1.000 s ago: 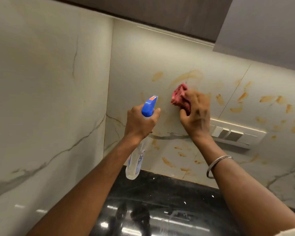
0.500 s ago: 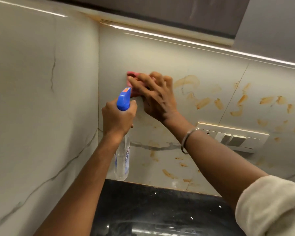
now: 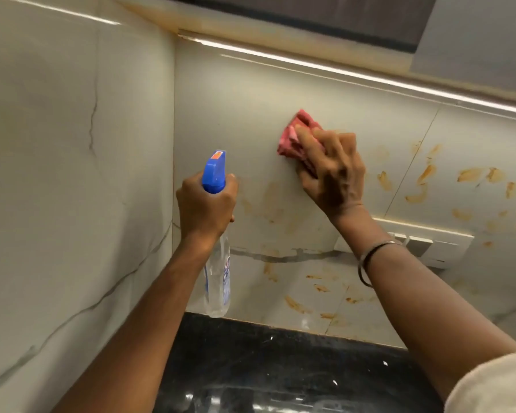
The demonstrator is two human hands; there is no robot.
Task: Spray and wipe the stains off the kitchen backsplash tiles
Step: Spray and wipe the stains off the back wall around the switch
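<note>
The right hand point(image 3: 331, 174) has swept the pink cloth point(image 3: 295, 135) away from the far left corner, where it was half a second ago, and now presses it flat against the backsplash tiles point(image 3: 251, 93) further right, fingers spread over the bunched fabric. The left hand point(image 3: 206, 207) stays wrapped round the neck of the spray bottle point(image 3: 218, 281), whose blue nozzle points at the wall and whose clear body hangs down in front of the tile, above the black countertop point(image 3: 280, 368). Faint smears lie between the two hands; bolder orange-brown stains point(image 3: 426, 174) remain to the right of the cloth and below it. The switch plate point(image 3: 429, 242) sits right of the wrist, which wears a bangle point(image 3: 367, 260).
</note>
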